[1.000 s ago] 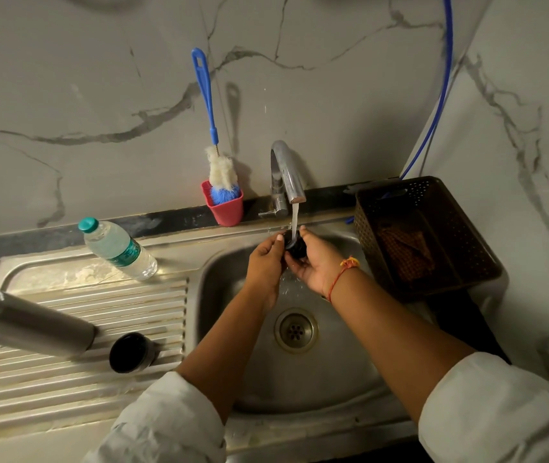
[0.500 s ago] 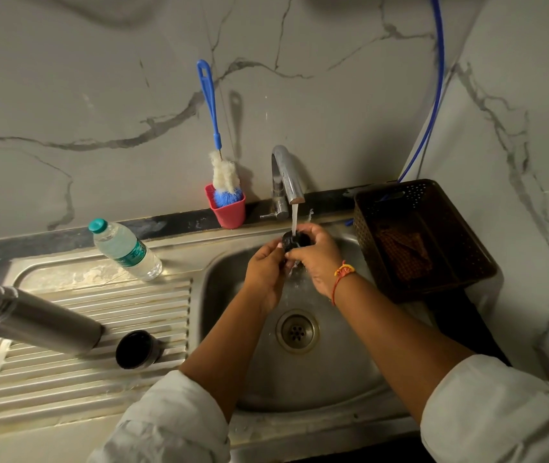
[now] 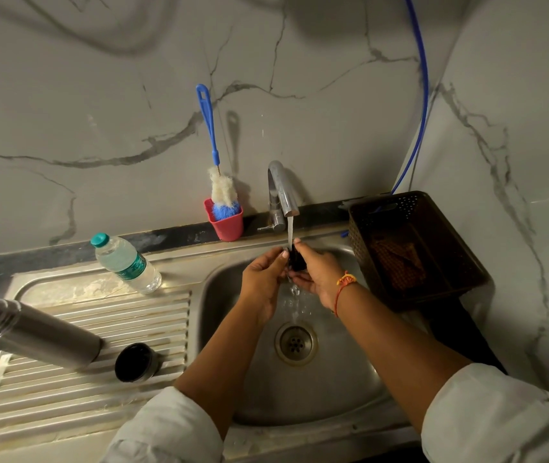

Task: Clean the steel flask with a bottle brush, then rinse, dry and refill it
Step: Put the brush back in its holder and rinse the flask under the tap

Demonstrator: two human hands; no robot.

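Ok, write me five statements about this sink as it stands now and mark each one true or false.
1. Water runs from the tap. True.
2. The bottle brush stands in the red cup. True.
3. The steel flask is held under the water. False: it lies on the drainboard; the left hand and right hand hold a small dark part under the stream.
4. The plastic water bottle has no cap. False: its teal cap is on.
5. The brown basket sits to the right of the sink. True.
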